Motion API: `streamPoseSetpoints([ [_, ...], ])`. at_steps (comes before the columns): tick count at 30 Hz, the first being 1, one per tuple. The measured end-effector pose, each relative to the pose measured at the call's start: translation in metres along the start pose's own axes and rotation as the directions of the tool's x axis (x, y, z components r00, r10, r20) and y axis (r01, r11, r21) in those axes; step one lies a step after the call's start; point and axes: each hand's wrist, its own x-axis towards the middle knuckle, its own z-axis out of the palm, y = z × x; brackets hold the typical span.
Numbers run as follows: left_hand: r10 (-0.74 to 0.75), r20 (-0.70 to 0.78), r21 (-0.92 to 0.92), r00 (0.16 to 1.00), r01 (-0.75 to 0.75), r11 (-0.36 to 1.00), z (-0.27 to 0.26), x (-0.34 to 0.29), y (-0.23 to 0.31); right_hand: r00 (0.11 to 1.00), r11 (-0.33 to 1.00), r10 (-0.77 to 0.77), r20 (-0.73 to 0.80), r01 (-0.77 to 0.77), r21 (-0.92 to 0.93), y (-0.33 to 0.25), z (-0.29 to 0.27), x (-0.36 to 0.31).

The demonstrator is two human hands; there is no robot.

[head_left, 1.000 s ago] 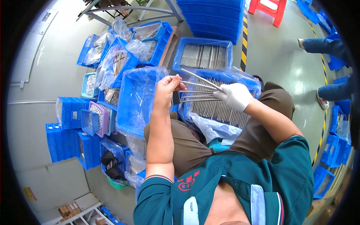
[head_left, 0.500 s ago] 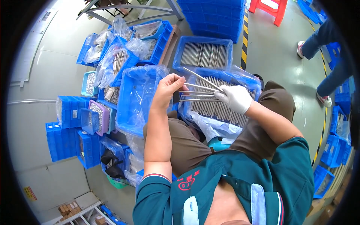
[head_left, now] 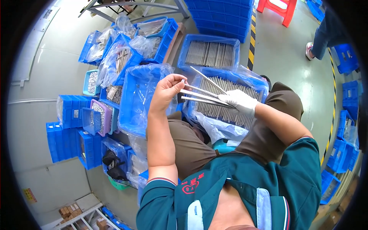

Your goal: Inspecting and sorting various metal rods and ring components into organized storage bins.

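My right hand, in a white glove, is closed around several thin metal rods. They fan out to the left, one tilted away from the others. My bare left hand is closed in a pinch at the free end of one rod. Whatever sits between those fingertips is too small to make out. Under the rods, a blue crate lined with clear plastic holds rows of similar rods. Left of it stands a plastic-lined blue crate, partly behind my left forearm.
Another crate of rods lies beyond. Stacked blue crates stand behind it. To the left are small baskets of shiny parts and more bins. A red stool and a person's jeans-clad leg appear at upper right.
The fanned rods have tilted, their left ends shifting slightly. My left fingertips now meet a rod's end more closely. The person at right has moved farther away, partly out of view.
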Motion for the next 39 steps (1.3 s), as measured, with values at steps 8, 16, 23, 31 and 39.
streamPoseSetpoints([
  [8, 0.097, -0.265, 0.108, 0.959, -0.070, 0.992, -0.018, 0.009, -0.005, 0.999, 0.943, 0.044, -0.032, -0.052, -0.329, 0.004, 0.001, -0.001],
  [16, -0.045, -0.091, 0.038, 0.995, 0.049, 0.998, -0.001, 0.012, -0.008, 0.994, 0.964, 0.096, 0.054, -0.079, -0.255, -0.008, 0.010, -0.001],
  [23, -0.044, -0.053, -0.017, 0.998, 0.043, 0.999, -0.002, 0.014, -0.008, 0.988, 0.975, 0.132, 0.083, -0.114, -0.192, -0.010, 0.006, -0.003],
  [31, -0.029, 0.093, -0.065, 0.995, 0.035, 0.997, -0.003, 0.014, -0.007, 0.995, 0.878, 0.091, -0.037, -0.097, -0.469, -0.004, 0.016, -0.011],
  [39, 0.098, 0.185, -0.168, 0.978, -0.067, 0.983, 0.005, 0.014, -0.010, 0.978, 0.972, 0.160, 0.133, -0.133, -0.196, -0.012, 0.011, -0.012],
])
